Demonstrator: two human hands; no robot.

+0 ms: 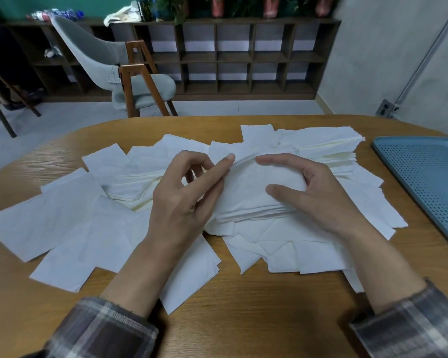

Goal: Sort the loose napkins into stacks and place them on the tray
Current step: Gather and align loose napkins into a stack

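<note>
Wooden table [243, 319], seen from the sitter's side. At left, loose napkins [62, 218] lay scattered flat and overlapping. The left hand [189, 195] had its index finger laid straight along the left edge of a stack of napkins [254, 200], its other fingers curled; whether it gripped the stack could not be told. The stack sat on the loose pile at the table's middle. The right hand [316, 192] grasped the stack, fingers curled over its far edge, thumb on top. At far right a blue tray [424, 177] lay apart from the napkins.
</note>
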